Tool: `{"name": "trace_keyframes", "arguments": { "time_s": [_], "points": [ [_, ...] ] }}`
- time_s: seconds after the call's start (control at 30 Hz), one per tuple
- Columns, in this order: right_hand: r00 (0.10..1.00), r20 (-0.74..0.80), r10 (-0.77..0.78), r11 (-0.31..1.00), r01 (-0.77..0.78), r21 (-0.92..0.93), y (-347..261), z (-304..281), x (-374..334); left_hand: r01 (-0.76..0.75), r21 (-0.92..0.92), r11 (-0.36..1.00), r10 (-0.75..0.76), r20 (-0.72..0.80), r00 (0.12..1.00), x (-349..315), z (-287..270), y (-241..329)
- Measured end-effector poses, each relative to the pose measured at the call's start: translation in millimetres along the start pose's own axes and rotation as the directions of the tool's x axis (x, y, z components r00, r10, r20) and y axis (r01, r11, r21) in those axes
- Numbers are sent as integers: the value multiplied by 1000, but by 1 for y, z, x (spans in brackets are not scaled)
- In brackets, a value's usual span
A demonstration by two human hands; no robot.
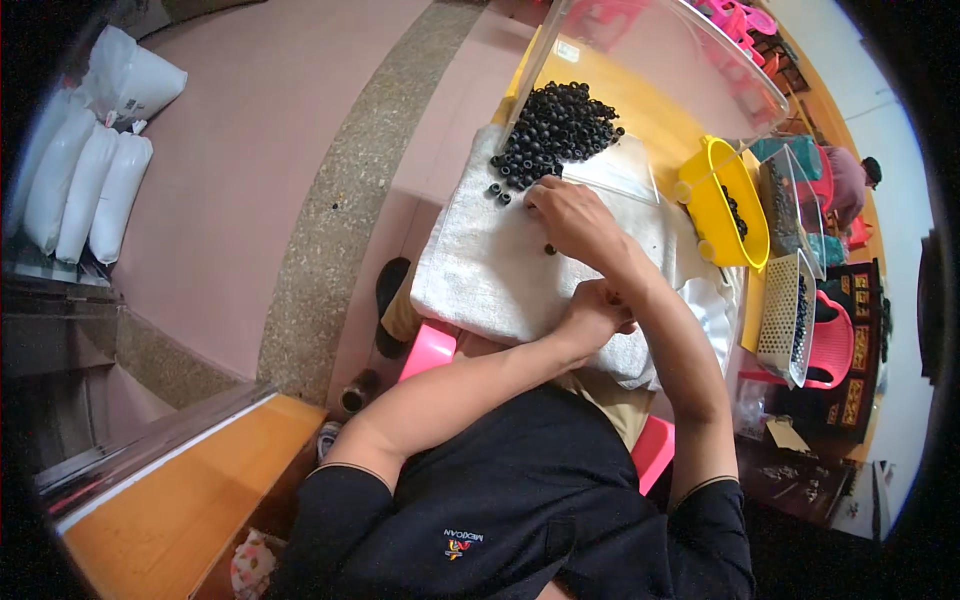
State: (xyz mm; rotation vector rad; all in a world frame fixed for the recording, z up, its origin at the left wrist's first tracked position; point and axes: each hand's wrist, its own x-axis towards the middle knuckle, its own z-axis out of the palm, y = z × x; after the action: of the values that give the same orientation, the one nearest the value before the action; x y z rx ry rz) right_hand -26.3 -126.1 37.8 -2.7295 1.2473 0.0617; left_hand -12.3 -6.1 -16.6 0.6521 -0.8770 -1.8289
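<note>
A heap of small black bead-like pieces with holes (560, 125) lies at the far edge of a white towel (470, 265). My right hand (575, 215) reaches to the heap's near edge, fingers bent down and closed. What they pinch, if anything, is hidden. A single black piece (550, 249) sits on the towel just under that hand. Closer to my body, my left hand (598, 312) is curled closed, partly covered by my right forearm. I cannot make out what is in it.
A large clear plastic bin (680, 75) stands tilted beyond the heap. To the right are a yellow tub (712, 200) with black pieces and a white perforated basket (780, 330). White sacks (120, 195) stand far left. A person (848, 185) is at the far right.
</note>
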Motion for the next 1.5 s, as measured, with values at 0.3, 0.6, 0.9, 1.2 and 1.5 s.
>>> {"name": "trace_keyframes", "arguments": {
  "time_s": [0.3, 0.6, 0.9, 1.2, 1.5],
  "points": [
    [1000, -9, 18, 999, -18, 27, 11, -3, -28, 25, -6, 1000, -25, 0, 1000, -2, -1, -1],
    [970, -215, 115, 955, -48, 294, 39, -7, -73, 237, -214, 948, -242, 4, 970, -2, -2, 10],
    [884, -145, 445, 696, -239, 677, 53, -5, -148, 164, -187, 969, -182, -86, 980, 0, -3, 19],
    [931, -107, 350, 736, -203, 645, 51, 15, -187, 108, -100, 989, -111, -26, 993, -3, -2, 17],
    [835, -87, 543, 507, -243, 827, 45, 19, -184, 197, -125, 972, -196, 24, 980, 1, -4, 13]
  ]
}}
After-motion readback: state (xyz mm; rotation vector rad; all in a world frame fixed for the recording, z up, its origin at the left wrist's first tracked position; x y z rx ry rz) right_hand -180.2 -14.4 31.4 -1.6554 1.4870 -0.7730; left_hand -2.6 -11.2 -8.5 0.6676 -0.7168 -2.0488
